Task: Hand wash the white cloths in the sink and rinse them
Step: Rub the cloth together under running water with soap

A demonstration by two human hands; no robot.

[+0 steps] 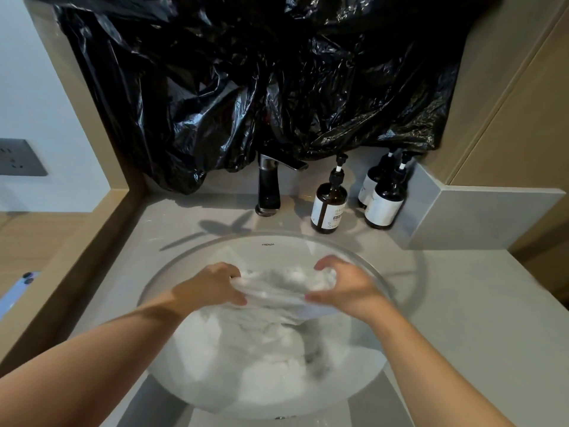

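A wet white cloth (277, 291) is stretched between my two hands above the round white sink (268, 249). My left hand (212, 283) grips its left end with curled fingers. My right hand (345, 285) grips the right end, thumb underneath. The cloth's lower part hangs down into the basin, where more white cloth (255, 359) lies bunched in foamy water. The drain is hidden under the fabric.
A black and chrome tap (269, 186) stands behind the sink, no water visibly running. Three brown pump bottles (329, 204) stand to its right on the grey counter (462, 303). Black plastic sheeting (261, 81) covers the wall above. A phone (18, 291) lies at far left.
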